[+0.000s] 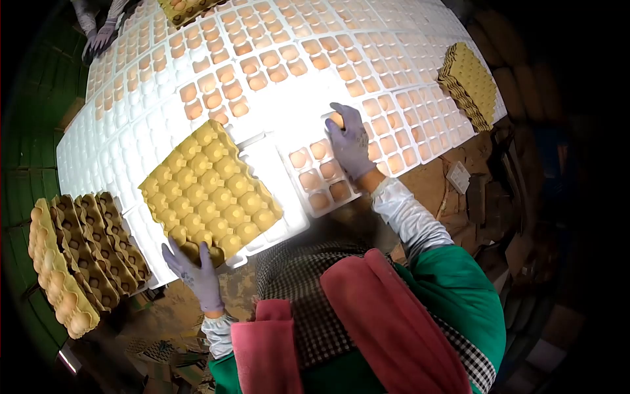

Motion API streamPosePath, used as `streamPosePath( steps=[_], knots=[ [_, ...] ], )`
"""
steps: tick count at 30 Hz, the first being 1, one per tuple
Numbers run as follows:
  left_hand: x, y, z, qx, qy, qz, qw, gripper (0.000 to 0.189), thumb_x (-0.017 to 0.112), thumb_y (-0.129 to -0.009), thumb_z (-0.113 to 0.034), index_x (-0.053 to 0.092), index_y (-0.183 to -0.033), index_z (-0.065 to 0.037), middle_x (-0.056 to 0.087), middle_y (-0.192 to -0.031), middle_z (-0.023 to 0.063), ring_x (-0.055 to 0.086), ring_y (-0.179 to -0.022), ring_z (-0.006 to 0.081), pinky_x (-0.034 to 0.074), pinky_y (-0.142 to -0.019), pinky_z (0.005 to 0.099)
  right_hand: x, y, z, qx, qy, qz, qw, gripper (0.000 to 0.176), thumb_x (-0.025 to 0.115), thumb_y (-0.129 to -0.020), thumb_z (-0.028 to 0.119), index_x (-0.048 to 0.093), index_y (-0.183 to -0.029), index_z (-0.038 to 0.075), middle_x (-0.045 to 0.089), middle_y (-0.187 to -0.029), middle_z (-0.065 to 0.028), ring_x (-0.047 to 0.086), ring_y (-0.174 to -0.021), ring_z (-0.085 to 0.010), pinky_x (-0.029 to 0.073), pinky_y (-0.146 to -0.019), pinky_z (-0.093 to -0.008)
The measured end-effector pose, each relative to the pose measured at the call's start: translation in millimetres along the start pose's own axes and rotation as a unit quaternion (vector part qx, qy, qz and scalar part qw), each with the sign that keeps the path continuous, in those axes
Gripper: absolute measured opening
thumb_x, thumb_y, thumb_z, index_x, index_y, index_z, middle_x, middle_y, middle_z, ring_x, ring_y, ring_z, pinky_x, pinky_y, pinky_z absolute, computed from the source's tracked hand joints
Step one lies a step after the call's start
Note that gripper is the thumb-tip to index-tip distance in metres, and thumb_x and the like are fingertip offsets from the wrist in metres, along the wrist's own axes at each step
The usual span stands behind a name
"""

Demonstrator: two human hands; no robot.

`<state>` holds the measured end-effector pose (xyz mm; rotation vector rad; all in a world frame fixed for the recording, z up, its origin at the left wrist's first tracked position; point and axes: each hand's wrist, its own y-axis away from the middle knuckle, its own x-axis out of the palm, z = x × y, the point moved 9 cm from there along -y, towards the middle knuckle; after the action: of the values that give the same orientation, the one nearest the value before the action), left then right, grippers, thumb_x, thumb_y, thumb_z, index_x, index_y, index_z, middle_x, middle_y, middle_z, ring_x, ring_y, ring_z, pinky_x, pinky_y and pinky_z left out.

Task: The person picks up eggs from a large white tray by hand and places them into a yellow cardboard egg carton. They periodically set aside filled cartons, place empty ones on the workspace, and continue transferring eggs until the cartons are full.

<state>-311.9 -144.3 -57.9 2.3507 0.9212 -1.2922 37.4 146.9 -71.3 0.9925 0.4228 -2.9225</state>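
Observation:
My right hand (351, 141), in a purple glove, has its fingers bent round a brown egg (336, 119) above a white plastic tray. Eggs sit in the compartments of that white tray (317, 211) just below and to the left of the hand. A yellow cardboard egg tray (210, 190) lies tilted on the white trays at the middle left, with no eggs visible in it. My left hand (197, 277), also gloved, touches its lower edge with fingers spread and thumb apart.
White trays (125, 157), many with eggs, cover the wide table. Cardboard trays (98, 249) with eggs stand at the lower left. A stack of yellow trays (471, 85) lies at the right. Another person's gloved hands (100, 38) show at the top left.

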Motion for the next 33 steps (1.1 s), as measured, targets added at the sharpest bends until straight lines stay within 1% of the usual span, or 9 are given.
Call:
streamPosePath(
  steps=[3,7,11,14,15,18,24,27,33],
  knots=[
    [5,-16,91,-0.154,0.048,-0.034,0.986,0.068,0.064,-0.097,-0.027,0.032,-0.15,0.003,0.038,-0.15,0.0273,0.039,-0.14,0.0343,0.034,-0.113,0.0399,33,-20,-30,-0.081,0.234,0.089,0.965,0.034,0.066,-0.09,0.019,0.063,-0.123,0.013,0.062,-0.121,-0.0118,0.054,-0.117,-0.0327,0.042,-0.1,-0.0444],
    [27,-30,129,-0.17,0.173,0.044,0.969,0.053,0.062,-0.099,-0.025,0.048,-0.14,0.005,0.055,-0.138,0.0214,0.055,-0.125,0.0307,0.04,-0.106,0.0362,48,26,41,-0.253,0.094,0.014,0.963,0.034,0.066,-0.091,0.022,0.064,-0.121,0.007,0.066,-0.114,-0.0137,0.059,-0.108,-0.0332,0.044,-0.096,-0.0457],
    [-9,-36,80,-0.05,0.039,0.024,0.998,0.049,0.051,-0.105,-0.03,0.049,-0.138,0.007,0.054,-0.139,0.0216,0.05,-0.128,0.0346,0.038,-0.108,0.0395,135,101,92,-0.033,-0.063,0.417,0.906,0.082,0.053,-0.097,0.053,0.027,-0.152,-0.002,0.046,-0.142,-0.0286,0.046,-0.132,-0.0373,0.037,-0.111,-0.0426],
    [-48,-40,49,-0.01,0.045,-0.061,0.997,0.046,0.048,-0.106,-0.027,0.051,-0.138,0.007,0.051,-0.142,0.0237,0.054,-0.125,0.0348,0.042,-0.107,0.0398,90,91,123,0.116,-0.141,0.439,0.88,0.087,0.056,-0.097,0.048,0.013,-0.157,0.001,0.023,-0.16,-0.0251,0.024,-0.149,-0.0363,0.02,-0.121,-0.0399],
    [-52,-45,28,0.016,0.052,-0.044,0.998,0.049,0.048,-0.106,-0.027,0.047,-0.142,0.005,0.05,-0.144,0.0237,0.052,-0.128,0.0346,0.04,-0.109,0.0402,86,82,107,0.031,-0.004,0.365,0.931,0.083,0.06,-0.097,0.036,0.014,-0.157,0.001,0.021,-0.162,-0.0228,0.021,-0.15,-0.0336,0.019,-0.122,-0.0399],
    [-30,-29,-60,0.132,0.249,0.095,0.955,0.059,0.045,-0.106,-0.03,0.028,-0.154,0.001,0.036,-0.156,0.0193,0.038,-0.142,0.0318,0.028,-0.117,0.0437,-16,27,38,0.069,-0.315,0.16,0.933,0.078,0.065,-0.095,0.018,0.02,-0.155,-0.003,0.028,-0.159,-0.0215,0.026,-0.148,-0.028,0.022,-0.12,-0.0359],
    [136,86,-30,0.019,-0.3,0.26,0.918,0.127,0.08,-0.065,-0.063,0.013,-0.16,-0.013,0.012,-0.161,0.0272,0.015,-0.146,0.052,0.022,-0.115,0.0613,-374,-43,-172,0.123,-0.235,-0.323,0.908,0.063,0.064,-0.098,0.017,0.035,-0.149,-0.006,0.054,-0.136,-0.0142,0.055,-0.118,-0.0171,0.046,-0.099,-0.0264],
    [154,90,0,0.048,-0.321,0.073,0.943,0.133,0.081,-0.059,-0.069,0.013,-0.16,-0.015,0.017,-0.16,0.0272,0.021,-0.143,0.0512,0.026,-0.112,0.0624,-490,-65,-248,0.12,0.006,-0.334,0.935,0.058,0.063,-0.098,0.023,0.044,-0.144,-0.006,0.06,-0.132,-0.0171,0.059,-0.114,-0.0209,0.047,-0.097,-0.0309],
    [152,77,-6,0.059,-0.277,0.12,0.951,0.111,0.064,-0.08,-0.07,0.014,-0.159,-0.009,0.014,-0.159,0.0314,0.014,-0.146,0.0518,0.016,-0.117,0.0622,-508,-79,-416,0.244,0.097,-0.179,0.948,0.065,0.061,-0.096,0.038,0.046,-0.143,-0.004,0.056,-0.139,-0.0231,0.056,-0.122,-0.0272,0.041,-0.102,-0.0316]
  ],
)
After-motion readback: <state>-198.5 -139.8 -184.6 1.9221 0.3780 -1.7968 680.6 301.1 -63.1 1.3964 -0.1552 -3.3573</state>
